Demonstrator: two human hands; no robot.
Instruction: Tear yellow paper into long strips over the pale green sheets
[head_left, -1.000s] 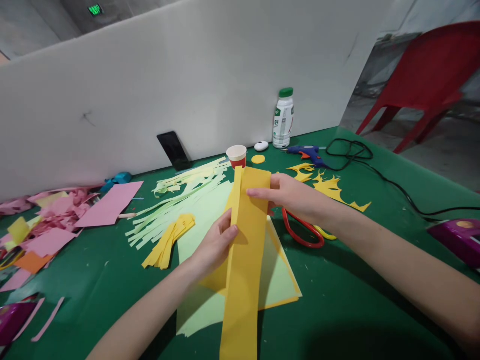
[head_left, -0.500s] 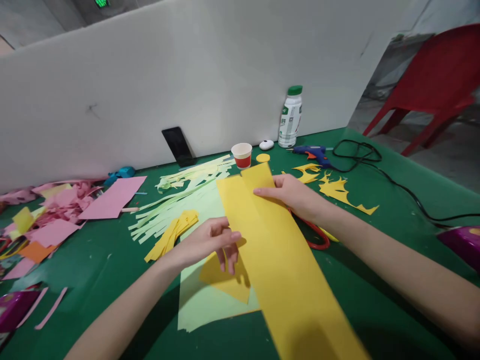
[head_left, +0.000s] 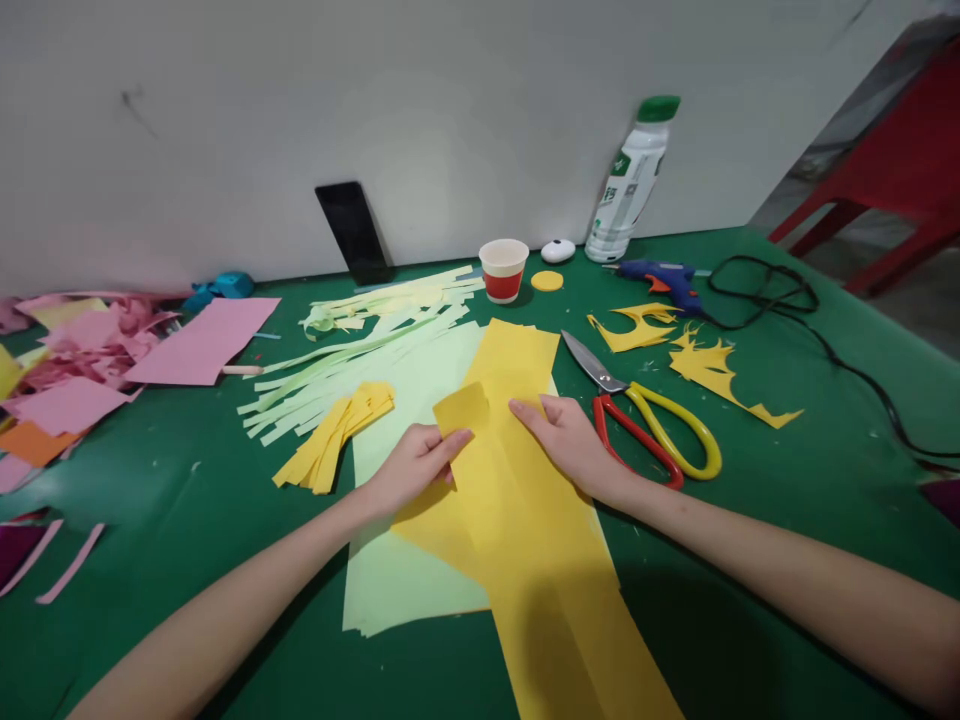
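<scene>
Long yellow paper [head_left: 525, 520] stretches from the middle of the table toward me, in what look like overlapping pieces. My left hand [head_left: 420, 465] pinches its left edge, thumb on top. My right hand [head_left: 574, 445] is closed on the right edge, its thumb lying on the paper. Beneath lies a light green sheet [head_left: 416, 595] with more yellow paper on it. Left of the sheet is a bundle of folded yellow strips [head_left: 337, 435]. Scissors [head_left: 626, 385] with one red and one yellow handle lie just right of my right hand, blades parted slightly.
Along the white wall stand a phone [head_left: 354, 232], a paper cup [head_left: 503, 272] and a bottle [head_left: 634, 180]. A blue glue gun [head_left: 660, 280] trails a black cord. Yellow scraps [head_left: 720, 375] lie at right, pink paper [head_left: 206, 345] at left, green fringe strips [head_left: 360, 350] behind.
My left hand has gone from loosely curled beside the yellow paper to pinching its edge. The paper is lower and flatter. The scissors, mostly hidden before, now show. My view has tilted down.
</scene>
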